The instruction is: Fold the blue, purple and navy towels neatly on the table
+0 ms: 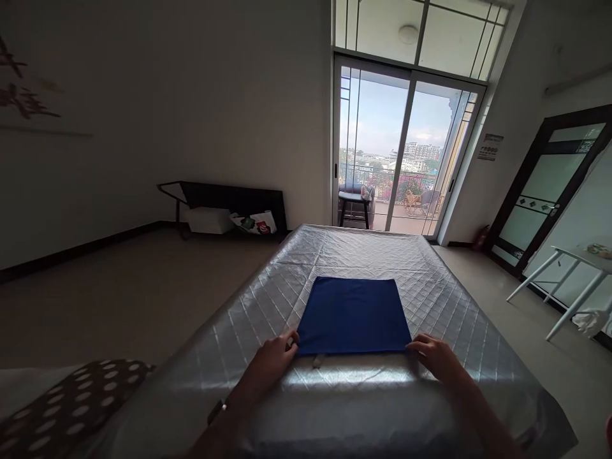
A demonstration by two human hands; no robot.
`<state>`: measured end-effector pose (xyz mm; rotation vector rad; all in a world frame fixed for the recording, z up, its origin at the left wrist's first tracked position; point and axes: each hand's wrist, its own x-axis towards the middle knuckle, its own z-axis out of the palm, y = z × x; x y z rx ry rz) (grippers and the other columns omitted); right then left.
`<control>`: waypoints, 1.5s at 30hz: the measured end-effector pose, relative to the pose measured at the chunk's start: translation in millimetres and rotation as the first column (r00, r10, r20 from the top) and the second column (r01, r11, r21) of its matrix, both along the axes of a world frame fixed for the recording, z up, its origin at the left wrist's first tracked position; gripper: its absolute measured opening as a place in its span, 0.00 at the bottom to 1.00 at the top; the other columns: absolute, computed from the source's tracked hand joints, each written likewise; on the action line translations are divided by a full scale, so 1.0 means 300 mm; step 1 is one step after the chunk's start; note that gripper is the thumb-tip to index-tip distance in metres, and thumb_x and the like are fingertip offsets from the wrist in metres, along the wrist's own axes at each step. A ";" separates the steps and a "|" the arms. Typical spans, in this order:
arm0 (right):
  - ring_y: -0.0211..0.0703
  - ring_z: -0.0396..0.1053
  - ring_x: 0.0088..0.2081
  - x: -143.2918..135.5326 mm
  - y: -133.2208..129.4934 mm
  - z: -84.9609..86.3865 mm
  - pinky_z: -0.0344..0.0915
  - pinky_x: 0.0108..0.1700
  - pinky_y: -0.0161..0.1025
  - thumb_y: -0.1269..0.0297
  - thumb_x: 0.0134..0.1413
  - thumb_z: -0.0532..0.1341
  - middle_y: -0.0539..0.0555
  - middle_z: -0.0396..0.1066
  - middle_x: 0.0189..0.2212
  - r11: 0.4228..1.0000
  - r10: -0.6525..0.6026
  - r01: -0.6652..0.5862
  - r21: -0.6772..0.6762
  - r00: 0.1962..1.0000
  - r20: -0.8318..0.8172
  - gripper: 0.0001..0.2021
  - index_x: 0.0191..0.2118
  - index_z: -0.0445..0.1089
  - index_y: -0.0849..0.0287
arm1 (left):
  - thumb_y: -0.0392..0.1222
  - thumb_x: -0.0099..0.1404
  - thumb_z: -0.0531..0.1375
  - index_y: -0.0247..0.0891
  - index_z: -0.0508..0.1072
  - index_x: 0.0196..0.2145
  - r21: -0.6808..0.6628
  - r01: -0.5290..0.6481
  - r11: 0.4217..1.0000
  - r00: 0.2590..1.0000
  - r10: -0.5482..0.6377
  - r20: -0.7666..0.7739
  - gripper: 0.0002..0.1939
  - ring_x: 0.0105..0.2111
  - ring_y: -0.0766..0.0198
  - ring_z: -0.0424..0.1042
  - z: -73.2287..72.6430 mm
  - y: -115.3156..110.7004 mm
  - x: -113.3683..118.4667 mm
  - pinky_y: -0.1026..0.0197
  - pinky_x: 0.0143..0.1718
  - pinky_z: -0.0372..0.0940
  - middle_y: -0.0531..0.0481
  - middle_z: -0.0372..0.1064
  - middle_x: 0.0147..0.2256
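A flat blue cloth [354, 315], roughly rectangular, lies spread on a table covered with a silvery quilted-pattern tablecloth [444, 306]. Its near left corner is pinched between the fingers of my left hand [277, 357]. At the near right corner, my right hand [435, 354] pinches the fabric between thumb and fingers. A small pale tag [317, 361] pokes out from under the cloth's near edge. On my left wrist there is a dark band.
Brown polka-dot fabric [71, 401] lies at the lower left. Beyond the table are a low black bench [229, 197] by the wall and a sliding glass door [373, 140]. A white table [588, 255] with splayed legs stands at right, near a dark-framed door [549, 191].
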<state>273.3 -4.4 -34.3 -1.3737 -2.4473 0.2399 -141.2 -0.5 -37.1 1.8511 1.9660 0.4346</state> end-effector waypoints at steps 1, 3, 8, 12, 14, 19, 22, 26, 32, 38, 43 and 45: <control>0.45 0.77 0.43 -0.001 -0.008 0.007 0.71 0.49 0.40 0.68 0.64 0.54 0.55 0.79 0.41 1.000 0.003 -0.003 -0.013 1.000 0.003 0.16 0.44 0.80 0.50 | 0.38 0.63 0.52 0.44 0.72 0.38 -0.008 -0.006 1.000 1.000 0.006 -0.030 0.10 0.34 0.58 0.77 -0.002 -0.010 0.000 0.63 0.34 0.59 0.52 0.77 0.30; 0.45 0.77 0.43 -0.004 -0.016 0.027 0.71 0.48 0.40 0.68 0.63 0.56 0.55 0.78 0.41 0.999 0.007 -0.006 -0.041 1.000 0.011 0.15 0.43 0.81 0.50 | 0.39 0.65 0.52 0.44 0.72 0.40 -0.036 -0.031 0.999 0.994 0.027 -0.104 0.10 0.35 0.57 0.77 0.001 -0.028 0.000 0.62 0.33 0.59 0.51 0.77 0.30; 0.48 0.76 0.45 -0.069 0.029 0.075 0.70 0.53 0.45 0.63 0.65 0.54 0.55 0.79 0.41 0.998 -0.044 0.047 -0.048 0.997 0.061 0.15 0.42 0.81 0.51 | 0.42 0.69 0.49 0.42 0.74 0.43 0.137 0.007 0.991 0.969 0.027 -0.245 0.14 0.42 0.53 0.76 0.031 -0.009 0.064 0.59 0.38 0.64 0.44 0.77 0.41; 0.53 0.65 0.62 -0.181 0.111 0.052 0.58 0.65 0.49 0.60 0.68 0.50 0.62 0.70 0.59 0.979 -0.204 0.205 0.002 0.975 0.089 0.21 0.59 0.72 0.60 | 0.43 0.71 0.48 0.41 0.75 0.50 0.320 0.250 0.914 0.952 -0.172 -0.252 0.18 0.52 0.54 0.71 0.007 0.080 0.228 0.54 0.53 0.64 0.42 0.74 0.51; 0.55 0.51 0.69 -0.222 0.142 0.017 0.49 0.69 0.50 0.57 0.69 0.49 0.65 0.58 0.67 0.964 -0.254 0.262 -0.045 0.957 0.142 0.27 0.66 0.61 0.67 | 0.46 0.72 0.49 0.42 0.71 0.58 0.333 0.352 0.875 0.924 -0.268 -0.271 0.22 0.61 0.51 0.64 -0.034 0.123 0.295 0.49 0.61 0.59 0.42 0.67 0.61; 0.51 0.37 0.73 -0.238 0.161 -0.055 0.40 0.71 0.50 0.52 0.70 0.41 0.64 0.42 0.72 0.939 -0.265 0.301 -0.168 0.942 0.206 0.34 0.72 0.45 0.72 | 0.55 0.73 0.45 0.44 0.58 0.68 0.189 0.377 0.907 0.897 -0.307 -0.317 0.30 0.70 0.47 0.47 -0.147 0.162 0.260 0.41 0.68 0.45 0.44 0.50 0.70; 0.49 0.35 0.73 -0.228 0.155 -0.066 0.37 0.71 0.49 0.52 0.70 0.40 0.64 0.41 0.72 0.935 -0.270 0.307 -0.176 0.941 0.206 0.34 0.72 0.43 0.72 | 0.59 0.73 0.43 0.40 0.54 0.69 0.176 0.310 0.934 0.917 -0.245 -0.316 0.34 0.71 0.47 0.43 -0.193 0.148 0.150 0.41 0.68 0.43 0.42 0.46 0.71; 0.50 0.36 0.73 -0.236 0.168 -0.052 0.38 0.71 0.52 0.51 0.69 0.40 0.62 0.41 0.72 0.927 -0.274 0.321 -0.195 0.933 0.233 0.34 0.72 0.45 0.68 | 0.62 0.71 0.42 0.32 0.55 0.69 0.212 0.228 0.950 0.940 -0.158 -0.302 0.39 0.70 0.45 0.45 -0.241 0.126 0.041 0.41 0.68 0.46 0.35 0.46 0.70; 0.49 0.42 0.72 -0.291 0.294 0.008 0.40 0.70 0.51 0.55 0.70 0.39 0.63 0.46 0.71 0.915 -0.336 0.373 -0.153 0.915 0.221 0.32 0.71 0.49 0.69 | 0.62 0.71 0.41 0.29 0.54 0.69 0.161 0.226 0.961 0.929 -0.163 -0.333 0.40 0.70 0.48 0.46 -0.249 0.116 0.013 0.45 0.68 0.47 0.35 0.45 0.70; 0.46 0.36 0.73 -0.312 0.435 -0.017 0.37 0.70 0.48 0.57 0.70 0.39 0.63 0.41 0.72 0.885 -0.406 0.437 -0.159 0.893 0.194 0.32 0.72 0.45 0.71 | 0.63 0.72 0.39 0.26 0.57 0.67 0.149 0.158 0.976 0.917 -0.089 -0.388 0.41 0.70 0.47 0.47 -0.193 0.181 0.089 0.45 0.68 0.47 0.34 0.49 0.69; 0.43 0.36 0.73 -0.306 0.450 -0.061 0.35 0.71 0.44 0.56 0.70 0.39 0.62 0.41 0.72 0.866 -0.442 0.475 -0.157 0.874 0.203 0.32 0.72 0.43 0.71 | 0.58 0.74 0.39 0.32 0.59 0.67 0.280 0.424 0.861 0.874 -0.307 -0.377 0.35 0.69 0.50 0.51 -0.160 0.329 0.386 0.47 0.68 0.50 0.38 0.53 0.68; 0.43 0.36 0.73 -0.303 0.448 -0.064 0.35 0.70 0.43 0.56 0.70 0.40 0.62 0.42 0.72 0.873 -0.433 0.466 -0.145 0.876 0.211 0.32 0.72 0.44 0.71 | 0.57 0.74 0.40 0.37 0.55 0.69 0.297 0.502 0.812 0.846 -0.390 -0.364 0.33 0.69 0.52 0.51 -0.164 0.391 0.512 0.47 0.68 0.50 0.41 0.53 0.69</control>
